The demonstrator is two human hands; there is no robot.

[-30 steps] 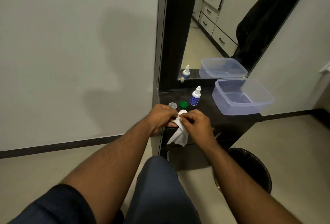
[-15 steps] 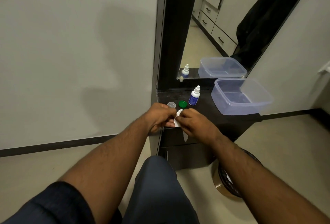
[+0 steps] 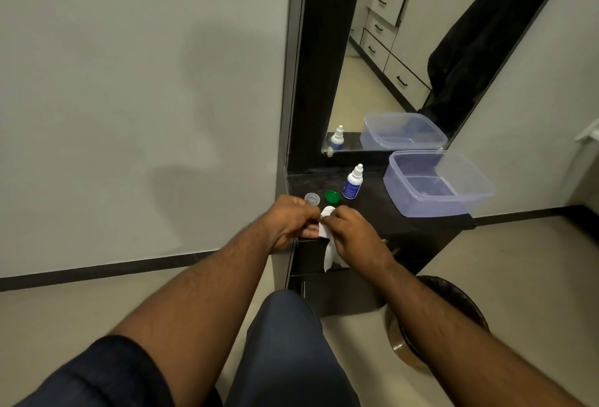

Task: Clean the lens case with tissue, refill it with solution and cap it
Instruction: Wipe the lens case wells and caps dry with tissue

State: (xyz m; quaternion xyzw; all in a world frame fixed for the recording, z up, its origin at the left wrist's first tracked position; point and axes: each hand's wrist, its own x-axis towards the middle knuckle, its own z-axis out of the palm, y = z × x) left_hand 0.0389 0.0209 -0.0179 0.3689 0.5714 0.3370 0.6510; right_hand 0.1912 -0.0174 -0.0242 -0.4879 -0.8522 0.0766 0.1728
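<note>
Both hands meet at the front edge of the dark dresser top. My left hand is closed around something small that its fingers hide, likely the lens case. My right hand pinches a white tissue against it; the tissue's tail hangs down over the drawer front. Just behind the hands lie a clear cap and a green cap. A small blue-labelled solution bottle with a white nozzle stands upright behind them.
An open, clear plastic box sits at the right of the dresser top. A mirror rises behind it. A dark bin stands on the floor at the lower right. My knee is below the hands.
The hands stayed at the dresser's front edge. My right hand shifted slightly and the tissue's hanging tail shows again below it, after being mostly hidden half a second ago.
</note>
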